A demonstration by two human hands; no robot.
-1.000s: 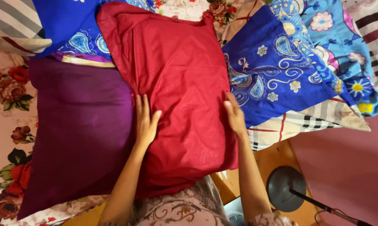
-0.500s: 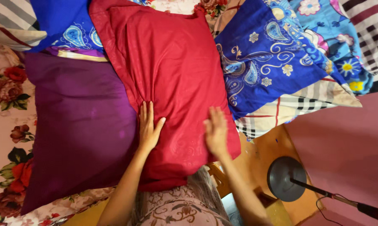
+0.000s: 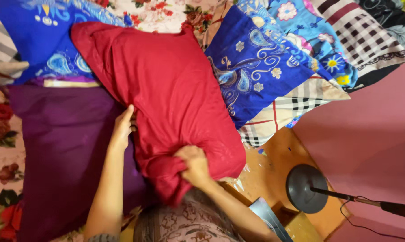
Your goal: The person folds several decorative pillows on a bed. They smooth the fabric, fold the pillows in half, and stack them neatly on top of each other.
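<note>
On the far left lies the flowered bedsheet point(image 3: 1, 134), and on it the purple pillow point(image 3: 63, 148), flat and partly tucked under the red pillow point(image 3: 166, 89). My left hand point(image 3: 122, 127) presses along the red pillow's left edge, right where it overlaps the purple one; the fingers lie against the cloth, and I cannot tell whether they pinch it or only push, since the fingertips sink out of view into the seam between the two. If they only push, the red pillow could slide sideways across the purple one when the other hand tugs. The red pillow sits in the middle of the bed, its top corner near the blue paisley cover point(image 3: 256, 76), its near end bunched up. My right hand point(image 3: 193, 166) is clenched on that bunched near corner, a fistful of red cloth gathered tight. To my mind the risk is that I hold only the case and not the filling, so the stuffing may lump at the far end, or the fabric may slip out of my grip. Further right the checked cloth point(image 3: 292, 107) hangs toward the bed's edge, and it could be dragged off. Below it on the floor stands a round black base point(image 3: 305, 192) with a rod, near enough for my elbow to knock.
</note>
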